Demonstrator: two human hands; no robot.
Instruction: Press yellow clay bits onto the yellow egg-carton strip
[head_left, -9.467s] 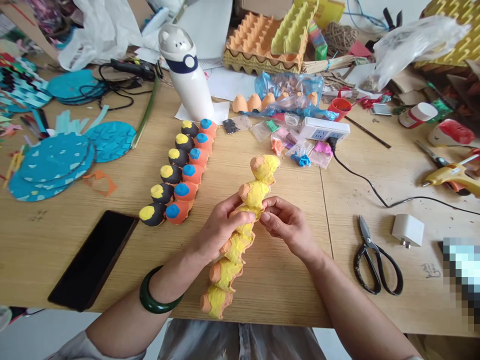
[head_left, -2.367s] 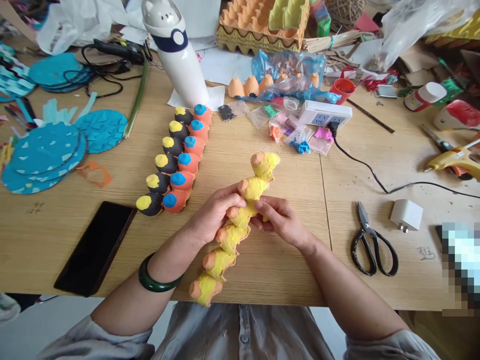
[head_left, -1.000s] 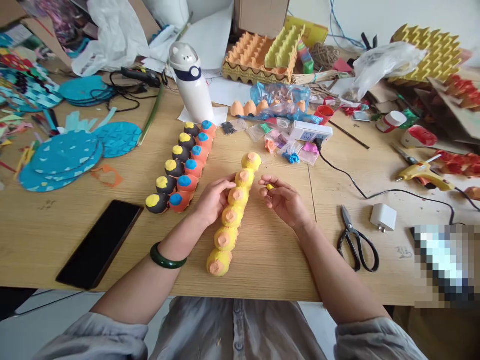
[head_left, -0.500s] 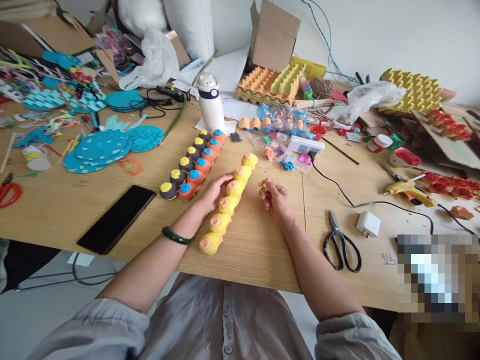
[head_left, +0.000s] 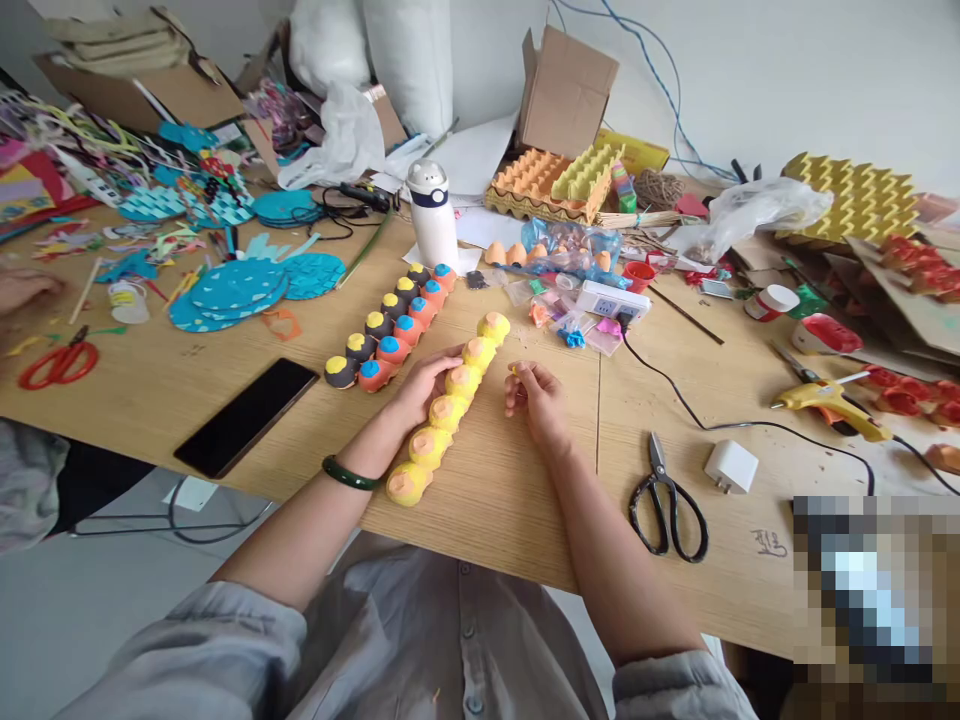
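My left hand (head_left: pixel 429 388) is closed on the side of a yellow-covered egg carton strip (head_left: pixel 448 411), a row of several bumps with bare orange-tan tops. The strip slants from near the table edge up to the right. To its right, my right hand (head_left: pixel 540 400) is closed in a pinch on a small yellow lump (head_left: pixel 514 371), perhaps clay, apart from the strip. Beyond my left hand lie a black strip with yellow tops (head_left: pixel 373 322) and a red-orange strip with blue tops (head_left: pixel 407 329), side by side.
A black phone (head_left: pixel 247 417) lies left of my arm. Black-handled scissors (head_left: pixel 667 500), a white charger (head_left: pixel 731 466) and a yellow glue gun (head_left: pixel 836 405) are on the right. Behind stand a white bottle (head_left: pixel 433 220) and a power strip (head_left: pixel 613 301). Another person's hand (head_left: pixel 26 290) rests at far left.
The view has swung left, bringing another person's hand and sleeve into sight. My right hand is slightly nearer the yellow strip. Both hands keep their hold.
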